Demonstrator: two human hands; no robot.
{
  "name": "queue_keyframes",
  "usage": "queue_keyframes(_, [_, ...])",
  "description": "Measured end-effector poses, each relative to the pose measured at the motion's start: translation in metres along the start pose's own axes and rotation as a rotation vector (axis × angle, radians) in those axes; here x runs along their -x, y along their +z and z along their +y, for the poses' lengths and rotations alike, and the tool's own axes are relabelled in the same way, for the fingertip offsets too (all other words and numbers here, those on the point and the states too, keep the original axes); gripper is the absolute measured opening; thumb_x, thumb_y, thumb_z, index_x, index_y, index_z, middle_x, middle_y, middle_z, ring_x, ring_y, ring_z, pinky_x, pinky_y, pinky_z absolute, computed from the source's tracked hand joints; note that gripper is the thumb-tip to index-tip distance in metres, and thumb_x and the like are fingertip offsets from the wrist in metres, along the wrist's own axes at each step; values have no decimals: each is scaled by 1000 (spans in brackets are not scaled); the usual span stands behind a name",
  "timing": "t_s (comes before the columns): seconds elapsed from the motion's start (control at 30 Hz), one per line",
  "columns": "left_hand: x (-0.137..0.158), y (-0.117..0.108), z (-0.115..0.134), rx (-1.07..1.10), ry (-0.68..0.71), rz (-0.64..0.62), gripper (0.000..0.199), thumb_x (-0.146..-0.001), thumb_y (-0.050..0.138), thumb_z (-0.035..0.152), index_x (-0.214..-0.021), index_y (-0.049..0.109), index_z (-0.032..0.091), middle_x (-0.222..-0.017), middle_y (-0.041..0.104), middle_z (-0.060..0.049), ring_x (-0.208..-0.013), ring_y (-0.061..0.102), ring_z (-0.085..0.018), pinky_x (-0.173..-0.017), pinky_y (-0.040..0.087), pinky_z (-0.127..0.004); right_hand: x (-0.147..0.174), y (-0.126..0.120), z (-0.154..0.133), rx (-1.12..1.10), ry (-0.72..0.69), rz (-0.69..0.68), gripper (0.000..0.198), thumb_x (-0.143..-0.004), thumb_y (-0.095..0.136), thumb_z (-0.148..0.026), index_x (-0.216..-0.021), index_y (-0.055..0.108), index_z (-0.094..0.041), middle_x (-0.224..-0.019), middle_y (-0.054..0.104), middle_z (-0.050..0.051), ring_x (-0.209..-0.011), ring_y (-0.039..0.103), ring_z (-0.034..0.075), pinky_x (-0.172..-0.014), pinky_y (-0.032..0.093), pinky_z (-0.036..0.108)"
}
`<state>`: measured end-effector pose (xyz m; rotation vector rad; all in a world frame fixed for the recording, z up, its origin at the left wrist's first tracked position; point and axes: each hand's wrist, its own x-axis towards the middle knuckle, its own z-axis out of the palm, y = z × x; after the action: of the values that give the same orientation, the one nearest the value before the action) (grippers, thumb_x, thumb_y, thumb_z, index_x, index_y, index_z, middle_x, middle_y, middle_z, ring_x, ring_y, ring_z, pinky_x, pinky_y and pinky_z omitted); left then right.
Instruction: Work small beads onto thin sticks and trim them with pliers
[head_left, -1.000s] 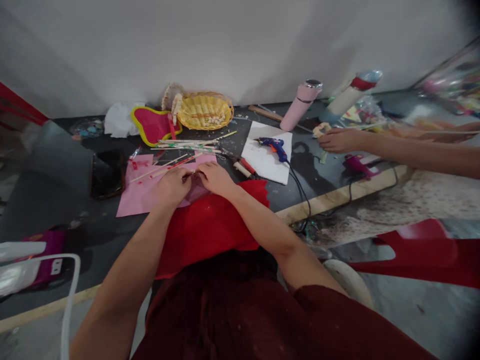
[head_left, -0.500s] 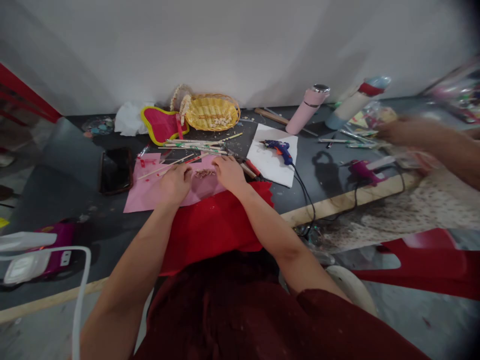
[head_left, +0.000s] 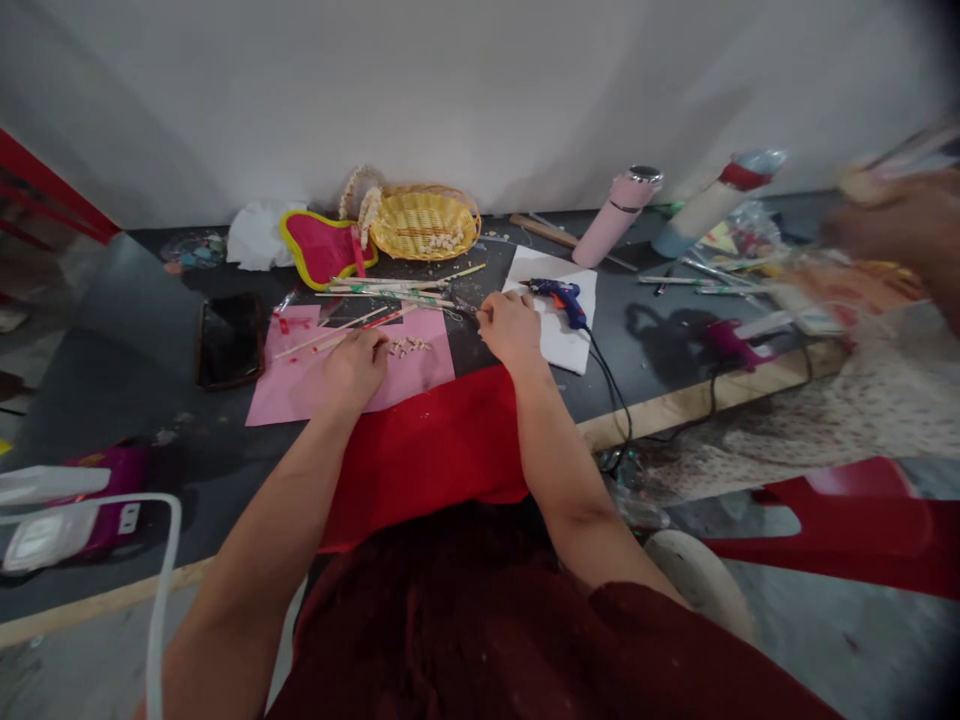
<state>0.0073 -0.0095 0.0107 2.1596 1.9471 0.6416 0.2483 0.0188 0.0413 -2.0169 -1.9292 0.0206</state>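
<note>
My left hand (head_left: 355, 368) rests on a pink sheet (head_left: 285, 395), fingers curled together at the left end of a short braided-looking strip of small beige pieces (head_left: 409, 347). Its fingertips seem to pinch that end. My right hand (head_left: 511, 328) lies to the right of the sheet, beside a white pad (head_left: 566, 345), with its fingers bent downward. Whatever is under those fingers is hidden. Thin sticks (head_left: 390, 290) lie just beyond both hands. Red cloth (head_left: 427, 450) spreads over my lap and up to the table edge.
A blue glue gun (head_left: 559, 297) lies on the pad, its cord running over the table edge. Behind are a yellow wicker basket (head_left: 420, 225) and a pink bottle (head_left: 615, 220). A phone (head_left: 231, 340) lies left. Another person's blurred hand (head_left: 892, 225) is at right, near a purple glue gun (head_left: 731, 340).
My right hand has left the strip and moved right, covering the red-handled tool seen there before. The left hand has barely moved. The other person's hand has risen to the right.
</note>
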Motion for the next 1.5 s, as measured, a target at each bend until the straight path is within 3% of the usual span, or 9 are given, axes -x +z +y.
queue_keyframes(0.27, [-1, -1, 2, -3, -13, -9, 18, -89, 51, 28, -94, 68, 23, -101, 70, -7, -93, 64, -23, -75, 47, -33, -1, -13, 16, 67, 108, -155, 27, -87, 57, -40, -90, 69, -17, -109, 65, 17, -109, 54, 36, -84, 47, 54])
queue_keyframes(0.37, [0, -2, 4, -4, -8, -13, 18, -89, 50, 28, -94, 67, 24, -101, 71, -7, -93, 64, -23, -75, 47, -33, -3, -13, 18, 35, 115, -111, 26, -87, 57, -39, -89, 69, -17, -105, 66, 16, -107, 56, 33, -86, 47, 51])
queue_keyframes(0.5, [0, -1, 4, -3, 8, -6, 19, -89, 50, 27, -93, 68, 23, -101, 71, -7, -95, 64, -23, -77, 47, -33, 0, 1, -3, -109, -161, -61, 18, -90, 52, -25, -96, 68, -19, -105, 67, 11, -105, 56, 26, -92, 45, 42])
queue_keyframes(0.63, [0, 0, 2, -5, 16, 17, 20, -89, 50, 28, -96, 68, 24, -101, 71, -7, -97, 63, -22, -79, 47, -32, 11, 22, -32, -163, -381, -171, 19, -92, 49, -19, -96, 67, -21, -104, 68, 9, -101, 58, 23, -89, 45, 37])
queue_keyframes(0.77, [1, -1, 3, -3, 9, 22, 22, -90, 49, 29, -99, 68, 23, -103, 71, -7, -97, 64, -22, -78, 47, -32, 18, 30, -43, -108, -352, -224, 17, -92, 52, -26, -97, 67, -21, -102, 68, 9, -96, 61, 24, -78, 46, 35])
queue_keyframes(0.9, [1, -1, 5, 12, 10, 12, 25, -90, 48, 28, -103, 68, 22, -109, 71, -7, -99, 64, -24, -79, 47, -33, 18, 30, -44, -106, -356, -230, 17, -93, 51, -27, -97, 65, -20, -106, 67, 11, -99, 61, 25, -78, 46, 34])
queue_keyframes(1.17, [2, -1, 6, 78, 36, 33, 26, -92, 48, 30, -107, 68, 24, -111, 70, -7, -100, 64, -23, -82, 48, -34, 18, 39, -49, -499, -419, -186, 13, -94, 46, -24, -97, 58, -20, -91, 67, 3, -83, 61, 17, -77, 44, 27])
queue_keyframes(1.33, [2, -2, 10, 123, 66, 41, 24, -92, 49, 32, -104, 68, 24, -107, 71, -7, -99, 64, -22, -82, 48, -32, 19, 43, -48, -664, -419, -174, 8, -89, 50, -20, -92, 57, -21, -93, 67, 3, -86, 63, 16, -81, 47, 28])
queue_keyframes(1.5, [3, -1, 11, 160, 101, 80, 24, -93, 48, 31, -103, 68, 23, -107, 71, -6, -102, 63, -22, -84, 48, -32, 19, 45, -49, -801, -314, -186, 23, -85, 52, -18, -108, 49, -22, -101, 66, 4, -92, 64, 15, -88, 49, 32])
